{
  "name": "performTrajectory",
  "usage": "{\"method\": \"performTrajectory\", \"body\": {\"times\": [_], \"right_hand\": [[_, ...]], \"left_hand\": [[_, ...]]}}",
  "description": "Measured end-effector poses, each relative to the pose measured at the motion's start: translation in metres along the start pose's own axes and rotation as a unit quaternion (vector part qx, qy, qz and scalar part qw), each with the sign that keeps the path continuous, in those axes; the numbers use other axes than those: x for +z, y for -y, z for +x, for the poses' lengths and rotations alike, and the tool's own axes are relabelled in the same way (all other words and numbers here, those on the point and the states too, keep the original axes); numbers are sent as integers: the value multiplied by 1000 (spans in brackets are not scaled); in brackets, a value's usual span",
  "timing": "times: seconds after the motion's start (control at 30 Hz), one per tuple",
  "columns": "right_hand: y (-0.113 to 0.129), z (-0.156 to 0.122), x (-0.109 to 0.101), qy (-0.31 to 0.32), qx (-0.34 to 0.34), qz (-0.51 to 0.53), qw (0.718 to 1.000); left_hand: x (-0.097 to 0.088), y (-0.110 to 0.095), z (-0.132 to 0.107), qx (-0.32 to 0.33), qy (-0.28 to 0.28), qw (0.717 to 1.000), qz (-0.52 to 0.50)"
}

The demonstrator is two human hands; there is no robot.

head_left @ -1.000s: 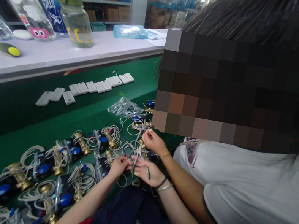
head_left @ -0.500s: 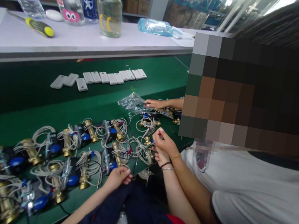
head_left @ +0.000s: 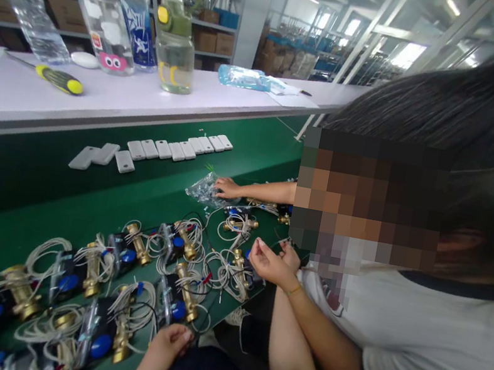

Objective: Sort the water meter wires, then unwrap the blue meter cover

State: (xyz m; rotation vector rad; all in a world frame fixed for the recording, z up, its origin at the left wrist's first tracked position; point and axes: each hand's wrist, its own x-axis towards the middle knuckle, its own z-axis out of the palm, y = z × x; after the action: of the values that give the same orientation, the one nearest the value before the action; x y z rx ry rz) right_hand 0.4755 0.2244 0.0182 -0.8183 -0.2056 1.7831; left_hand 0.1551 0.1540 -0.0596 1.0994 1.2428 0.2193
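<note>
Green worktop (head_left: 80, 207) bears brass fittings (head_left: 122, 335), racks (head_left: 215, 26) behind.

A single camera, worn on the wearer's head, gives the one view. It looks forward and down from above the near edge of the green surface (head_left: 151, 186), which slants away from lower left toward the middle. The wearer's left hand (head_left: 165, 349) enters close by at the bottom edge. The lens takes in a wide field: a co-worker (head_left: 447, 348), very near, fills much of the right side. Upper left, the bottles (head_left: 174, 54) on the white ledge (head_left: 123, 98) are seen from the side, and shelves (head_left: 220, 24) stand well beyond, near the top.
</note>
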Motion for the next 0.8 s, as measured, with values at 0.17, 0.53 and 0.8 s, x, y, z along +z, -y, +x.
{"method": "performTrajectory", "body": {"times": [0.17,0.53,0.8], "right_hand": [[0,1,4,-7,70,101,992],[7,-15,2,-79,427,550,713],[3,-17,27,-336,232,720,-561]], "left_hand": [[6,19,7,21,-44,994,99],[15,34,4,-6,-134,985,109],[5,9,0,-11,-125,991,41]]}}
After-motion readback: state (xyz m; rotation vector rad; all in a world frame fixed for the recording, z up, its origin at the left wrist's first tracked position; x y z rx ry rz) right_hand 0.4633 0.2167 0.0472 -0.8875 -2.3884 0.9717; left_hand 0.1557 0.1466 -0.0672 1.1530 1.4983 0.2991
